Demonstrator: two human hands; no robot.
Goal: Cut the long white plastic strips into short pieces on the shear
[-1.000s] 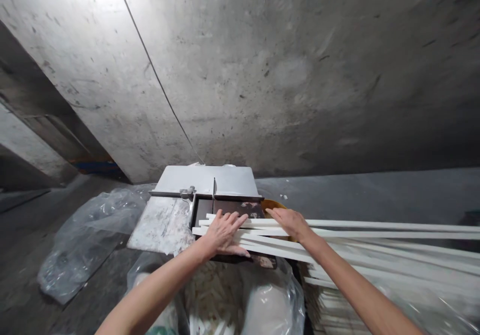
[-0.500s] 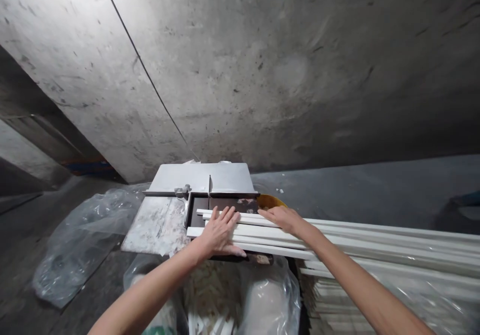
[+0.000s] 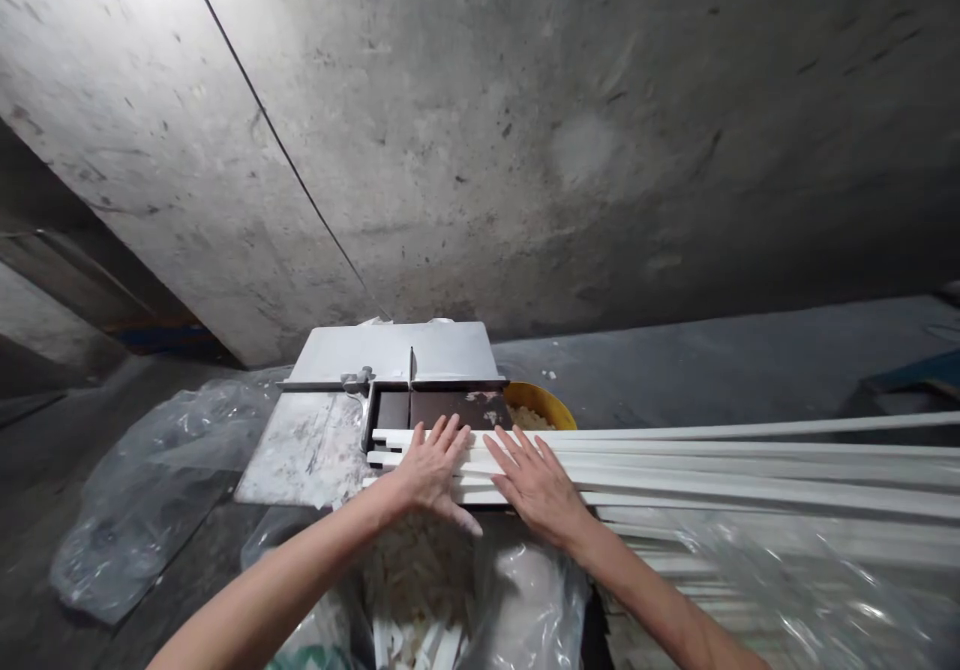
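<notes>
Several long white strips (image 3: 675, 483) lie side by side across the dark sliding plate (image 3: 457, 407) of a saw table (image 3: 300, 450), reaching out to the right. My left hand (image 3: 435, 470) rests on them near their left ends, fingers spread and thumb apart. Just to its right, my right hand (image 3: 534, 480) lies flat on the same strips with its fingers spread. Neither hand is wrapped round anything. The strips' left ends are uneven and lie near the metal stop (image 3: 367, 418). A thin upright blade (image 3: 411, 362) stands behind the hands.
Behind the table is a grey concrete wall (image 3: 465, 150). A yellow bucket (image 3: 559, 408) stands behind the strips. Clear plastic bags (image 3: 532, 590) and white offcuts (image 3: 424, 640) are below the front edge. Clear plastic sheeting (image 3: 150, 490) lies at the left. More strips are stacked at lower right.
My right hand has moved left and nearer, from the back edge of the strips to flat on top. The left ends of the strips have shifted, and the rear strip has swung outward at the right.
</notes>
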